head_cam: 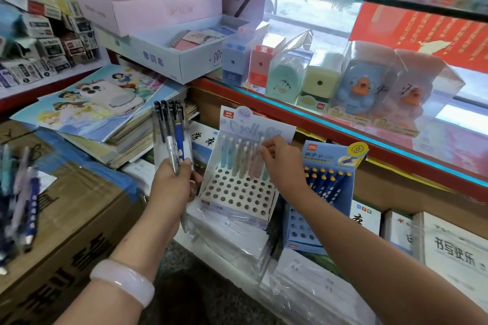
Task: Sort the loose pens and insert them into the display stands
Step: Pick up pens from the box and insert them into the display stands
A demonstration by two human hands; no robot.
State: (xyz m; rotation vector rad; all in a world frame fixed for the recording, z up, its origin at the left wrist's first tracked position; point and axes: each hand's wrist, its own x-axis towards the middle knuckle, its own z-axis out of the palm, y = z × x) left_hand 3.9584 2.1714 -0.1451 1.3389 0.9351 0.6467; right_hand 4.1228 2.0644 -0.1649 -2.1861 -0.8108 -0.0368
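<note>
Cardboard carton (79, 219) beside stationery shelves, left hand (171, 185) gripping pens (171, 134), right fingers (264, 152) pinching pen in white stand (237, 192)

The left hand (174, 185) grips a bunch of pens (171, 132) that stand up, most with black tops and one dark blue. The right hand (281, 161) pinches a pale pen (260, 149) in the white stand (237, 192), which has many round holes and a row of pastel pens at the back. Just beside it on the right is a blue stand (324, 187) with dark blue pens. More loose pens (21, 200) lie on a brown box (74, 219) at the left.
</note>
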